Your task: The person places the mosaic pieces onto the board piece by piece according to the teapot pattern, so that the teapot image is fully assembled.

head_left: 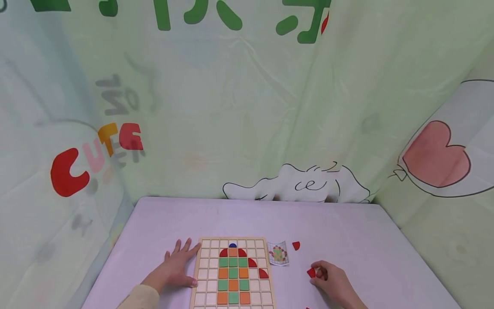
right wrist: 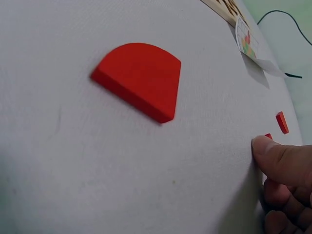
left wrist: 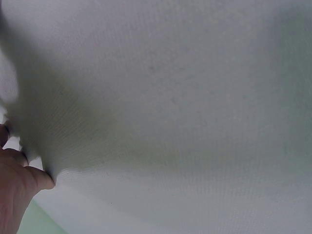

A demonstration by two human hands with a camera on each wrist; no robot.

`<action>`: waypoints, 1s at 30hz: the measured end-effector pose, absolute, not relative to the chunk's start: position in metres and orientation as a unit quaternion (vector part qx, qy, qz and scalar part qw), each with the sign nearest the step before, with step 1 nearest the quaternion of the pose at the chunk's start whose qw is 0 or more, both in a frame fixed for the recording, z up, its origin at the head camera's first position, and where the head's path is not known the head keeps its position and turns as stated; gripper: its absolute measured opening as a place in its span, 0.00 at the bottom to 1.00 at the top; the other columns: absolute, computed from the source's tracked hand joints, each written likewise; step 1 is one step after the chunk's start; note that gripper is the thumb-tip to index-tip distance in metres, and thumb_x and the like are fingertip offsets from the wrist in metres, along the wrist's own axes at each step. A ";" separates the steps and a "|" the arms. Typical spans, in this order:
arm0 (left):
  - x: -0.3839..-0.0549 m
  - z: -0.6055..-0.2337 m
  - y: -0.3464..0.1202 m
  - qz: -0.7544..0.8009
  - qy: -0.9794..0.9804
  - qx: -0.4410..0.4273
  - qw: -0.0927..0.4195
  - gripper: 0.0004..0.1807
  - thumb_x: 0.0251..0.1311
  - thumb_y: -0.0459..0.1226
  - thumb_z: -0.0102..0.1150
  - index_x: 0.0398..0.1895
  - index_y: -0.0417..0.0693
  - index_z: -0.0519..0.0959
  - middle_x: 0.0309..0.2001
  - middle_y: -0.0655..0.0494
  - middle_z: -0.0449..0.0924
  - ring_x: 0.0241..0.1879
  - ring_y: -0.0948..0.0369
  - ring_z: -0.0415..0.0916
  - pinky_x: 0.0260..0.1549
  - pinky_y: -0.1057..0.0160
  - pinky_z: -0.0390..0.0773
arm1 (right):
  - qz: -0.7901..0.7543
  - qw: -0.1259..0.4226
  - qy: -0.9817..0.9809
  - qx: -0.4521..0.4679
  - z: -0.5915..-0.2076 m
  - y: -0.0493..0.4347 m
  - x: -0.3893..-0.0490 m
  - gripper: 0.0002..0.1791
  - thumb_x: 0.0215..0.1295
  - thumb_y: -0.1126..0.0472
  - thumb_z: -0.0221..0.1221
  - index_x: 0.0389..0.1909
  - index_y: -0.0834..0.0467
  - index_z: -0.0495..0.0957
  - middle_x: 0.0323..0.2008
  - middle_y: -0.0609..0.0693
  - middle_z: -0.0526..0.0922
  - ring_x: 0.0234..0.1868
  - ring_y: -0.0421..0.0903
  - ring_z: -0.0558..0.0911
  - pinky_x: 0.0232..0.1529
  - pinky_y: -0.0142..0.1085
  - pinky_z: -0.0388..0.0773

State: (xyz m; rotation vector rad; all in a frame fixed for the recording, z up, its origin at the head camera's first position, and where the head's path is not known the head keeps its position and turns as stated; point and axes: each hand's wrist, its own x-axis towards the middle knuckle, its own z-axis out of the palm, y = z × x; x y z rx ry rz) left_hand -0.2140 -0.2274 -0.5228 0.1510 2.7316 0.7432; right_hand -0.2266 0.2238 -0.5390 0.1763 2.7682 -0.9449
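My right hand (head_left: 333, 281) pinches a red quarter-circle block (head_left: 311, 272) between thumb and fingertips, low over the table right of the board. In the right wrist view that hand (right wrist: 287, 180) hides most of the block. My left hand (head_left: 175, 266) lies with fingers spread, its fingertips and thumb at the left edge of the wooden grid board (head_left: 206, 274). Green, orange and red blocks fill the middle of the grid, with a blue piece (head_left: 233, 245) at the top. Two red quarter-circles (head_left: 263, 273) step down on the right side.
A small pattern card (head_left: 278, 253) lies against the board's right side, its edge curling up. Beyond it rests a loose red quarter-circle (head_left: 296, 246). Another red quarter-circle (right wrist: 139, 80) lies nearer me. Printed cloth (head_left: 247, 128) hangs around the table (head_left: 328, 223).
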 end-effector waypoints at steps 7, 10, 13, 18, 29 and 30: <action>-0.214 -0.521 -0.227 0.261 0.951 0.050 0.158 0.60 0.38 0.44 0.84 0.78 0.47 0.62 0.80 0.32 0.49 0.79 0.27 0.36 0.68 0.19 0.42 | -0.321 0.107 0.939 0.063 -0.536 0.220 -0.224 0.23 0.56 0.65 0.73 0.52 0.69 0.80 0.29 0.49 0.76 0.34 0.44 0.73 0.33 0.31 0.75; -0.214 -0.521 -0.227 0.262 0.951 0.052 0.156 0.60 0.38 0.44 0.84 0.78 0.47 0.62 0.80 0.32 0.49 0.78 0.27 0.36 0.68 0.19 0.42 | -0.323 0.101 0.939 0.059 -0.531 0.214 -0.221 0.24 0.55 0.64 0.74 0.52 0.69 0.80 0.30 0.49 0.76 0.34 0.44 0.73 0.34 0.31 0.76; -0.213 -0.521 -0.228 0.267 0.950 0.058 0.153 0.60 0.37 0.44 0.84 0.78 0.46 0.62 0.80 0.31 0.50 0.78 0.27 0.36 0.68 0.19 0.43 | -0.333 0.094 0.936 0.059 -0.529 0.204 -0.217 0.25 0.55 0.64 0.74 0.53 0.68 0.81 0.30 0.49 0.75 0.35 0.44 0.73 0.34 0.31 0.77; -0.213 -0.519 -0.229 0.273 0.947 0.068 0.153 0.60 0.37 0.43 0.85 0.78 0.44 0.62 0.79 0.30 0.50 0.78 0.26 0.36 0.67 0.18 0.43 | -0.351 0.102 0.928 0.070 -0.527 0.180 -0.209 0.24 0.56 0.64 0.74 0.53 0.67 0.81 0.31 0.50 0.75 0.36 0.44 0.73 0.34 0.31 0.77; -0.213 -0.519 -0.229 0.270 0.948 0.071 0.150 0.61 0.37 0.43 0.85 0.78 0.45 0.61 0.79 0.30 0.50 0.78 0.26 0.37 0.67 0.18 0.44 | -0.415 0.159 0.896 0.021 -0.531 0.140 -0.194 0.22 0.58 0.63 0.73 0.52 0.66 0.81 0.31 0.49 0.74 0.37 0.43 0.73 0.32 0.29 0.72; -0.213 -0.519 -0.229 0.270 0.948 0.071 0.150 0.61 0.37 0.43 0.85 0.78 0.45 0.61 0.79 0.30 0.50 0.78 0.26 0.37 0.67 0.18 0.44 | -0.419 0.163 0.893 0.013 -0.531 0.137 -0.193 0.22 0.58 0.62 0.73 0.51 0.66 0.81 0.32 0.49 0.74 0.37 0.43 0.73 0.32 0.29 0.71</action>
